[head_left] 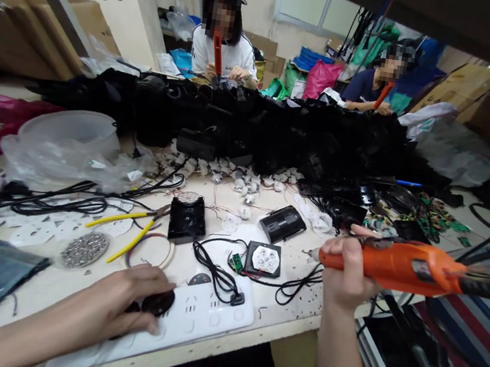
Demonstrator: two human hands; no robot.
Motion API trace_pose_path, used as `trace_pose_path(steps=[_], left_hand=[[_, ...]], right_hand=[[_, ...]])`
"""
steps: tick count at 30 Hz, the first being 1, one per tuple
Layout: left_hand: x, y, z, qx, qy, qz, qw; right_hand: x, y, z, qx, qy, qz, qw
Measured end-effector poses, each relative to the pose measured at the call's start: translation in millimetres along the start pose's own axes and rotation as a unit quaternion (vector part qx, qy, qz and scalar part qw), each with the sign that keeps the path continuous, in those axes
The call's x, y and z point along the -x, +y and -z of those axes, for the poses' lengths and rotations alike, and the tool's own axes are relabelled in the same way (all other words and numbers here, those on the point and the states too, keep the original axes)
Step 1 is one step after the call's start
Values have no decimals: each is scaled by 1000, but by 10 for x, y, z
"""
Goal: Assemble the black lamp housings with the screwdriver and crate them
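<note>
An orange electric screwdriver (pixel 403 265) lies sideways in my right hand (pixel 349 266), its bit pointing left over the table. My left hand (pixel 140 300) rests at the white power strip (pixel 219 311), fingers and thumb around a dark rounded piece (pixel 159 303) whose kind I cannot make out. Between my hands sits a small black housing with a white LED plate (pixel 267 259). A green circuit board (pixel 237 262) and a coiled black cord (pixel 213 271) lie beside it. Behind are an open black case (pixel 187 219) and a black cover (pixel 282 223).
Yellow-handled pliers (pixel 130 243) and a dish of screws (pixel 85 249) lie at left. White small parts (pixel 245 183) are scattered before a heap of black housings (pixel 258 124). Two co-workers sit beyond it, each near an orange tool. A plastic tub (pixel 69 126) stands back left.
</note>
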State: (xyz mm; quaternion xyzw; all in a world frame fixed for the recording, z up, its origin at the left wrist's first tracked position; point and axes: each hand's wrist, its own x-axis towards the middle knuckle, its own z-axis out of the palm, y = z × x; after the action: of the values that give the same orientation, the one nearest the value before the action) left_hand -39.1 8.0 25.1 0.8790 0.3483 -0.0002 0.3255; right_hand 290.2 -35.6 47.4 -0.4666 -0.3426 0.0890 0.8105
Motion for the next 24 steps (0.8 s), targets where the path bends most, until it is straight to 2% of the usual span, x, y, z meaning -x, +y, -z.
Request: trace_pose_path(steps=[2,5,7,8,10,13,17,21,24], left_hand=[[-13,-39,3,5,41,8,999],[-104,31,18,86,161,52,982],[-233,213,0,225,232,98,941],[-317,338,-27,318,260,120,904],[-503,607,-122,456,275,157,832],[-754,926,-315,556,263,139,776],[-897,1075,-459,593,262,123,751],[-888,1060,-427,601,248,133,748],[-884,1038,-391,624,228,142,734]], right_hand=[[57,-112,-33,-28,-23,-9,999],[141,-256,-83,-86,-56,-23,995],[200,-345,-128,-125,-76,-36,989],[230,-388,-153,-141,-87,-46,985],[291,-464,-207,-162,-108,-68,978],[369,-548,-274,-178,-140,-86,970],[430,-616,-308,-186,-170,-80,964],[457,-658,-306,-196,-183,-74,961],[469,-674,-303,-211,-196,-75,955]])
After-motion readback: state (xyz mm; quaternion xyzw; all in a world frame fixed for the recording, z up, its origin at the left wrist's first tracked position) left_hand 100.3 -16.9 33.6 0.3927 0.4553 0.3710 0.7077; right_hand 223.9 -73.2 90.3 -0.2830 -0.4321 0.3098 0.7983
